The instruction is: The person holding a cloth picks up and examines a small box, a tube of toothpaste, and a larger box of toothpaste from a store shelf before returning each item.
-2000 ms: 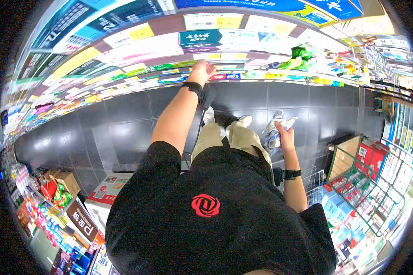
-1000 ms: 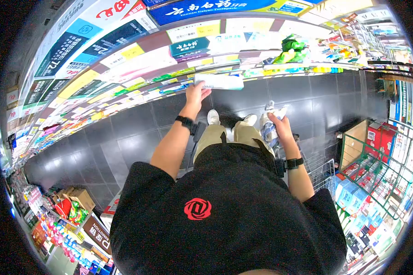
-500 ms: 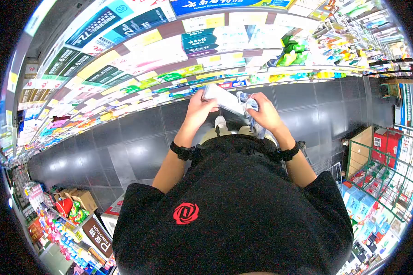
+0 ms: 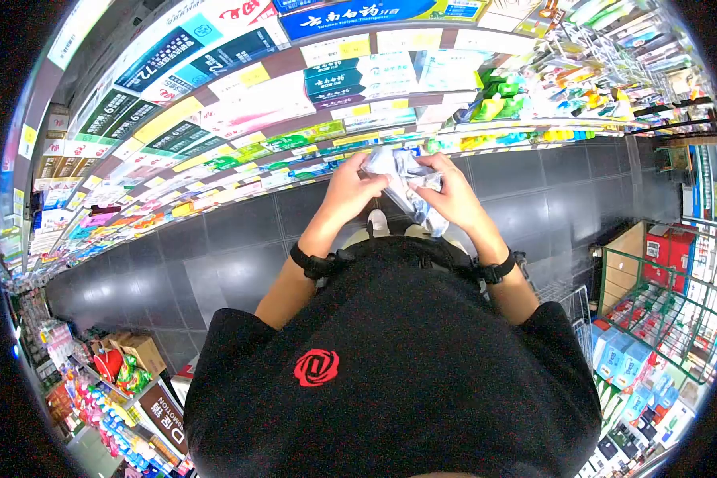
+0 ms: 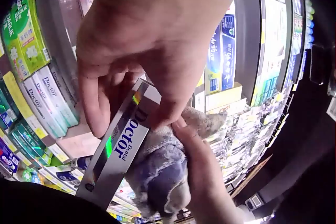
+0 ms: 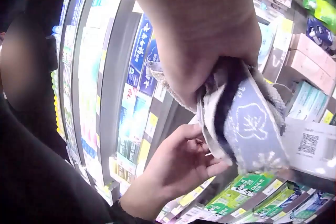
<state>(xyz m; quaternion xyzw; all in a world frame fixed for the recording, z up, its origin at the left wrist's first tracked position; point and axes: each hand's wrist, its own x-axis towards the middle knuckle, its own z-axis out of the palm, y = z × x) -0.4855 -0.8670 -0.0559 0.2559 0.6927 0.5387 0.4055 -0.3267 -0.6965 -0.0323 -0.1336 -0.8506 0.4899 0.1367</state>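
Note:
In the left wrist view, my left hand point(image 5: 147, 40) grips a white toothpaste box point(image 5: 118, 150) lettered "Doctor Dental" near its upper end. My right hand point(image 4: 454, 199) is close beside it in front of my waist and pinches a crumpled grey-and-blue towel point(image 4: 410, 179). The right wrist view shows a white leaf pattern on the folded towel point(image 6: 249, 124). The towel lies against the box and overlaps it in the head view. Behind the towel, the box's end with a QR code shows at the right.
Shelves point(image 4: 255, 76) packed with toothpaste boxes run along the front. Green-and-yellow packages point(image 4: 502, 99) stand further right. A dark tiled floor point(image 4: 231, 231) lies below. At the right is a green wire rack point(image 4: 661, 319), with a metal basket point(image 4: 573, 307) nearer my side.
My left hand has come away from the shelf with the toothpaste box. My right hand has lifted the towel from beside my leg up to the box, and both hands have met in front of me.

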